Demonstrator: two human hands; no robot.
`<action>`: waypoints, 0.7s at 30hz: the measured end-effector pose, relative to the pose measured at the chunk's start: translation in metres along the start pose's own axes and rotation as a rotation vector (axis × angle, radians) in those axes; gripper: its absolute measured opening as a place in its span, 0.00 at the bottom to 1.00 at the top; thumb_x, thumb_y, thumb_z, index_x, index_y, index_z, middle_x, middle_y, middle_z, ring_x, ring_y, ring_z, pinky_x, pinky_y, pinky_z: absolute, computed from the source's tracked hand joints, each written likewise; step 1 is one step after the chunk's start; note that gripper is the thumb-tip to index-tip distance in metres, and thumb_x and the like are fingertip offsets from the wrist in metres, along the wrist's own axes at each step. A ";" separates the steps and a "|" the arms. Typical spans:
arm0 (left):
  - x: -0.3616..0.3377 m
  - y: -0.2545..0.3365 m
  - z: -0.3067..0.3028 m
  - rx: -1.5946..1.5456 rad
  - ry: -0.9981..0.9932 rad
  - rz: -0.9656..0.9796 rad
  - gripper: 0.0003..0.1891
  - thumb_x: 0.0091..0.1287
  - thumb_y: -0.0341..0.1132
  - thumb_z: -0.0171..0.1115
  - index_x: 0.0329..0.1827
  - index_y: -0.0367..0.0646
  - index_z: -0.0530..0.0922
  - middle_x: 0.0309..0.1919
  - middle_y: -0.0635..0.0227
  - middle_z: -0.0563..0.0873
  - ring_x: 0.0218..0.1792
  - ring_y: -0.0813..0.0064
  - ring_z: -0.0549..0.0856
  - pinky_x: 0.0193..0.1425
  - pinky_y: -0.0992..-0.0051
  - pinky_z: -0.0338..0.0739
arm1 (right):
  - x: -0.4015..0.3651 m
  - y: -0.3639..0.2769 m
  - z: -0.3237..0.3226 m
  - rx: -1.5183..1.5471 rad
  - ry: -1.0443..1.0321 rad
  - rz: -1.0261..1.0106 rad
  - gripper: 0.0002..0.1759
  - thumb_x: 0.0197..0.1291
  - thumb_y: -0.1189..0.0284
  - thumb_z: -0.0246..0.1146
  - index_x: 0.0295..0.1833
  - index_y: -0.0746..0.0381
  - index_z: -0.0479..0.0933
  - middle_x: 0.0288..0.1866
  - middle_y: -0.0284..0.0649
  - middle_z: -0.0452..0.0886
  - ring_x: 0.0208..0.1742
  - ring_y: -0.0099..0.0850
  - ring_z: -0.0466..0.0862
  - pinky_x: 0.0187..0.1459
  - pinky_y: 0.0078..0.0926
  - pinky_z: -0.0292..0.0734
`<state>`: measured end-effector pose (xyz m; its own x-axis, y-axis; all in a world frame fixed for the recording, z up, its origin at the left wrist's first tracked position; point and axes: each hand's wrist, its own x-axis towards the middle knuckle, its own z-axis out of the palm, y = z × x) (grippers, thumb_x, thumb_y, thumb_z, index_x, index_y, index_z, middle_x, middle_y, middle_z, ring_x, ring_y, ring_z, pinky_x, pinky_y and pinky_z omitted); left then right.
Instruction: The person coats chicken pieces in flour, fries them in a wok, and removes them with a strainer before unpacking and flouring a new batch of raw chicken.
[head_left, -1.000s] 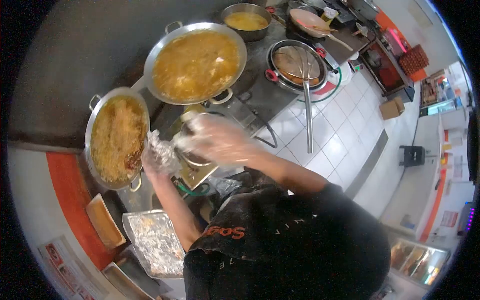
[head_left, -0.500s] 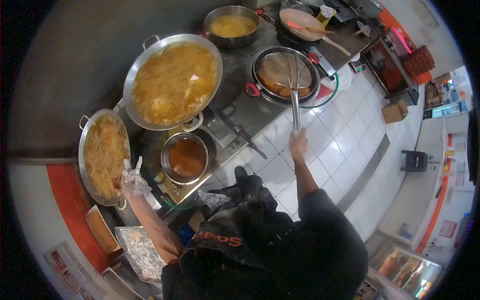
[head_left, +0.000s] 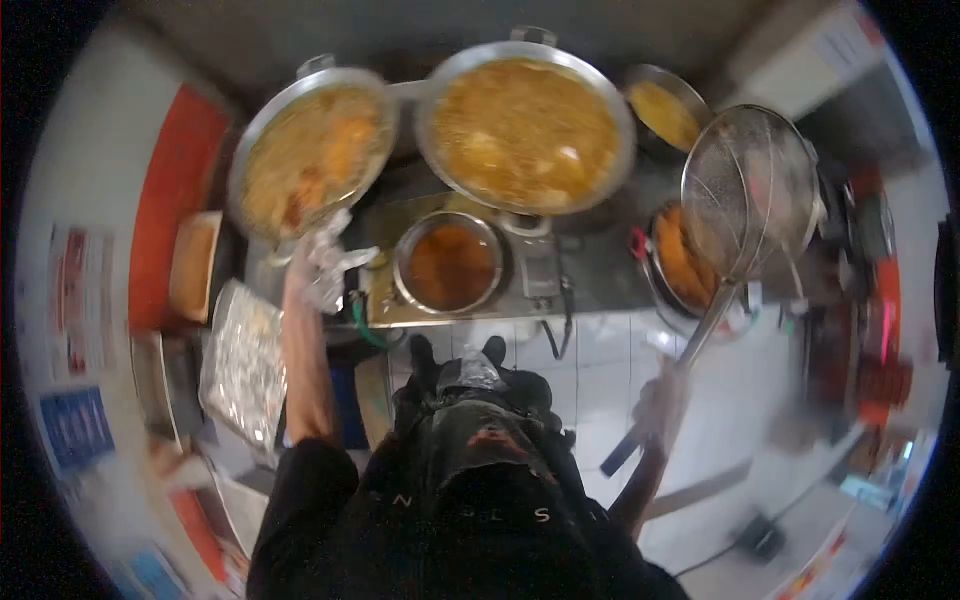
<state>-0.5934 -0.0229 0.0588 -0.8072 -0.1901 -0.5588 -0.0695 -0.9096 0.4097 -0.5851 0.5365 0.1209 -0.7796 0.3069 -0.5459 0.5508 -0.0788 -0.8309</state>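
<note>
My right hand (head_left: pixel 664 402) is closed around the long handle of a wire-mesh skimmer (head_left: pixel 750 190). The skimmer is raised over the right of the counter, its round mesh partly covering a pot of golden-brown fried food (head_left: pixel 682 250). My left hand (head_left: pixel 318 268), in a clear plastic glove, is at the near rim of the left wok (head_left: pixel 240 190). Its fingers are blurred, and whether they hold anything does not show. Browned pieces (head_left: pixel 308 190) lie in the bubbling oil just beyond it. To its right stands a metal bowl of reddish-brown liquid (head_left: pixel 450 262).
A large wok of bubbling oil (head_left: pixel 530 130) stands at centre back, with a smaller pot of yellow liquid (head_left: pixel 668 112) to its right. Left of my forearm are a foil- or plastic-covered tray (head_left: pixel 243 360) and a brown rectangular pan (head_left: pixel 196 268). A hose and a dark strap hang at the counter's front edge.
My view has swung round to face the counter. The skimmer has lifted off the pot on the right, uncovering the fried food. My left hand stays by the left wok.
</note>
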 end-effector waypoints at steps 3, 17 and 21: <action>0.002 0.006 -0.003 0.091 0.232 0.126 0.07 0.71 0.35 0.57 0.38 0.42 0.78 0.20 0.74 0.77 0.17 0.83 0.75 0.17 0.84 0.72 | -0.013 -0.007 0.047 -0.133 -0.100 -0.104 0.19 0.70 0.61 0.58 0.58 0.62 0.73 0.16 0.24 0.65 0.13 0.17 0.67 0.11 0.18 0.63; -0.032 0.045 -0.020 0.369 0.178 0.167 0.10 0.66 0.35 0.60 0.42 0.37 0.78 0.24 0.69 0.76 0.16 0.74 0.76 0.22 0.71 0.81 | -0.023 -0.098 0.430 -1.003 -0.539 -0.901 0.28 0.66 0.63 0.52 0.65 0.72 0.62 0.50 0.66 0.78 0.51 0.57 0.81 0.51 0.51 0.74; -0.036 0.059 -0.036 0.367 0.093 0.191 0.08 0.69 0.31 0.55 0.45 0.37 0.77 0.25 0.69 0.76 0.18 0.75 0.76 0.23 0.72 0.77 | -0.020 -0.099 0.485 -1.347 -0.577 -1.125 0.19 0.61 0.69 0.54 0.51 0.73 0.75 0.40 0.64 0.81 0.46 0.58 0.83 0.48 0.53 0.76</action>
<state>-0.5474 -0.0833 0.0773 -0.7704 -0.3908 -0.5038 -0.1415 -0.6657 0.7327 -0.7688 0.0778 0.1619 -0.7357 -0.6739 -0.0677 -0.6280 0.7162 -0.3045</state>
